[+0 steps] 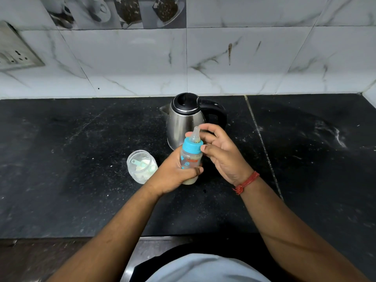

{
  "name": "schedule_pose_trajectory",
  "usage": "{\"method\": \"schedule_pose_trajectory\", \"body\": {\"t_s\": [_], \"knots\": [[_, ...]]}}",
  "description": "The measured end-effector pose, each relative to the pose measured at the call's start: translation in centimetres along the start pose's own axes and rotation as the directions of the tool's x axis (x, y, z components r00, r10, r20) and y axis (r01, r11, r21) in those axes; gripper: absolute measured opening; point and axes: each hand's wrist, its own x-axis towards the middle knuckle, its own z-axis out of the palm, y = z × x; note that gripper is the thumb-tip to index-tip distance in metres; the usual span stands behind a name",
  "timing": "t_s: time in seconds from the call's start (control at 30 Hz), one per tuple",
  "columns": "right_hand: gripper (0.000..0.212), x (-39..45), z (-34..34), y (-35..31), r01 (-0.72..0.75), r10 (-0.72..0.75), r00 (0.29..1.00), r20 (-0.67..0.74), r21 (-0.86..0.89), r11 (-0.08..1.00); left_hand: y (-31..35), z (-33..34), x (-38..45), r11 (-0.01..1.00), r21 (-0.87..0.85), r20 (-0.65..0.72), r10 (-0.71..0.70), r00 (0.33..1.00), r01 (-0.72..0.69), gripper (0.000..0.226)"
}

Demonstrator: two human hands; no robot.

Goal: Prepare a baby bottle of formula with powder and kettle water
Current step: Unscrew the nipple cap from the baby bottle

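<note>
With your left hand (173, 174) gripping the baby bottle (190, 159) above the table (81, 180) before the kettle (186, 119), close your open right hand (221, 153) on the blue collar (192, 146), twist it snug, then shake.

A black stone counter (81, 159), dusted with pale specks, fills the middle of the frame. White marble-patterned tiles (244, 58) are seen above it, a socket plate (14, 51) at upper left, printed tiles (114, 11) along the top.
</note>
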Motion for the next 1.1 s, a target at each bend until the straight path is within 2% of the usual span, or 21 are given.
{"method": "schedule_pose_trajectory", "body": {"t_s": [0.1,0.27,0.37,0.47,0.63,0.8,0.87,1.0,1.1], "knots": [[0.070,-0.1,0.2,-0.2,-0.005,0.003,1.000,-0.019,-0.073,0.997,0.0,-0.1,0.1,1.000,0.001,0.000,0.005,1.000,-0.005,0.048],[0.061,0.2,0.3,0.0,0.021,-0.028,0.999,-0.033,-0.203,0.979,0.1,-0.1,0.3,1.000,0.012,0.029,0.008,1.000,-0.009,0.047],[0.053,0.3,0.2,-0.3,0.011,-0.012,1.000,-0.002,-0.124,0.992,0.1,-0.1,0.4,1.000,0.009,0.016,-0.006,1.000,0.006,0.045],[0.064,0.3,0.0,-0.3,0.000,0.002,0.998,0.055,-0.040,0.999,0.3,-0.1,0.5,1.000,0.013,0.021,-0.004,1.000,0.004,0.043],[0.073,0.5,0.1,-0.5,0.022,-0.019,1.000,0.023,-0.147,0.989,0.2,-0.1,0.7,1.000,0.004,0.032,0.002,0.999,-0.003,0.044],[0.060,0.8,-0.2,-0.5,0.042,-0.040,0.999,0.012,-0.228,0.973,0.3,-0.1,0.9,0.999,0.029,0.055,0.018,0.998,-0.020,0.046],[0.059,0.8,-0.3,-0.5,0.045,-0.044,0.999,0.011,-0.195,0.980,0.3,-0.1,1.0,1.000,0.019,0.044,0.012,0.999,-0.013,0.044],[0.070,0.5,-0.4,-0.8,0.022,-0.018,0.997,0.077,-0.056,0.998,0.1,-0.2,1.1,1.000,0.028,0.043,0.007,0.999,-0.008,0.041],[0.070,0.6,-0.4,-0.8,0.021,-0.015,0.999,0.052,-0.112,0.993,0.1,-0.1,1.2,1.000,0.014,0.051,0.012,0.999,-0.013,0.042]]}}
